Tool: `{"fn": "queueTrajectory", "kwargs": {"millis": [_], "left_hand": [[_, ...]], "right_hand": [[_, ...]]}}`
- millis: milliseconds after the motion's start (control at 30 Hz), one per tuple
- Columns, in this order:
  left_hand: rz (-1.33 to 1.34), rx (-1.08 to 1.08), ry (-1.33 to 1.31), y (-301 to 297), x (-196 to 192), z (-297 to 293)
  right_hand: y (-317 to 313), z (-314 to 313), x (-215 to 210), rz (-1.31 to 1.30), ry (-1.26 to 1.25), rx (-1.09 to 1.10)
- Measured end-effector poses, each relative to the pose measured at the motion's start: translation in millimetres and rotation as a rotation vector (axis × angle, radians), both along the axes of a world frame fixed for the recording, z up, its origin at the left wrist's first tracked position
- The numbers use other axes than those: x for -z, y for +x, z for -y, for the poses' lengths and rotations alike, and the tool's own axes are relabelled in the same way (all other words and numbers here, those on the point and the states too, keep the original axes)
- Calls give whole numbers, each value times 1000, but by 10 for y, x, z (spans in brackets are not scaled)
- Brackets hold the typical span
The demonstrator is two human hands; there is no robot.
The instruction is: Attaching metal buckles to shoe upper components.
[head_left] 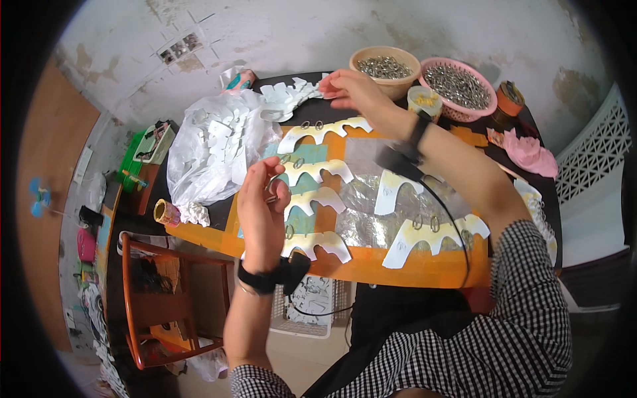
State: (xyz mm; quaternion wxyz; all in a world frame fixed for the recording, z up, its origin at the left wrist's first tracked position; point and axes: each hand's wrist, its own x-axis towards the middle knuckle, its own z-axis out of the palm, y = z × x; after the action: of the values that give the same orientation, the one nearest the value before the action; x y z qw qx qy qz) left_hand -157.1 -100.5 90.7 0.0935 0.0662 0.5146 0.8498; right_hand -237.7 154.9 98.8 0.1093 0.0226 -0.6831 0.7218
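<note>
My left hand (262, 209) is curled over the left part of the table, with what looks like a small metal ring (271, 197) between thumb and fingers. Beside it lie white arched cut pieces with yellowish smeared upper edges, among them a middle piece (318, 170) and a lower piece (317, 245). Pairs of metal rings (312, 125) rest on the upper edges of some. My right hand (355, 91) is stretched over the far side, fingers apart and apparently empty, beside a heap of plain white cut pieces (288, 94). Whether its fingertips touch the heap I cannot tell.
A beige basin (413, 74) and a pink basket (492, 99) hold many metal rings at the back. Nearby stand a tub with yellow stuff (424, 101) and an orange tin (509, 99). A plastic bag (192, 166) lies left; a wooden chair (126, 298) stands below.
</note>
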Motion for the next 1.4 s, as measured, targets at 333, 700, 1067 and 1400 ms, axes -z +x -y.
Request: {"fn": "queueTrajectory", "kwargs": {"millis": [333, 700, 1067, 1400], "left_hand": [[-899, 64, -583, 1341, 312, -973], [-1178, 209, -553, 1537, 468, -1105], [-986, -104, -929, 1544, 1011, -757], [-1030, -134, -1027, 1505, 1008, -817]], "right_hand": [[2421, 737, 142, 315, -976, -133], [2341, -873, 380, 55, -785, 77], [725, -3233, 272, 65, 808, 612], [-281, -3068, 70, -164, 870, 421]]}}
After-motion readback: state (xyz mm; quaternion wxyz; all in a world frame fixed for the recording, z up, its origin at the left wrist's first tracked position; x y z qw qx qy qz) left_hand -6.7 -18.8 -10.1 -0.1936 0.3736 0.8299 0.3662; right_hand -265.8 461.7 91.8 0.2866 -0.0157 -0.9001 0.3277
